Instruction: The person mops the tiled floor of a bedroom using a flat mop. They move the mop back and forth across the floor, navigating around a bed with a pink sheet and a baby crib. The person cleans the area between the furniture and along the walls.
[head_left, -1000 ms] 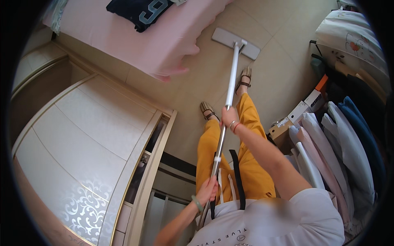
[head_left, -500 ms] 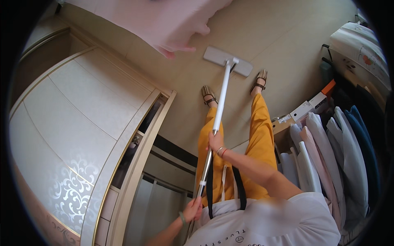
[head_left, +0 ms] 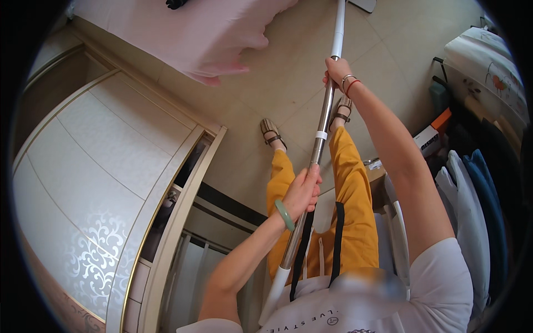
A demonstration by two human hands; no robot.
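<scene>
A flat mop (head_left: 326, 105) with a white and metal pole runs from beside my waist up to the far edge of the head view. Around the middle of the pole my left hand (head_left: 303, 190) is closed, a green bangle on its wrist. Farther up, my right hand (head_left: 336, 72) grips the pole just below its white upper section. The grey mop head (head_left: 363, 4) is mostly cut off by the top edge; a corner of it shows on the tiled floor (head_left: 300, 83), well ahead of my feet.
At left stands a pale wardrobe (head_left: 100, 161) with a partly open sliding door. Pink fabric (head_left: 189, 33) hangs down at the far left. On the right are hanging clothes (head_left: 472, 216), boxes (head_left: 427, 140) and a white floral-patterned bag (head_left: 488, 66).
Both hands have moved forward with the pole, and my right arm is now stretched out. The mop head has slid away from near my feet to the top edge.
</scene>
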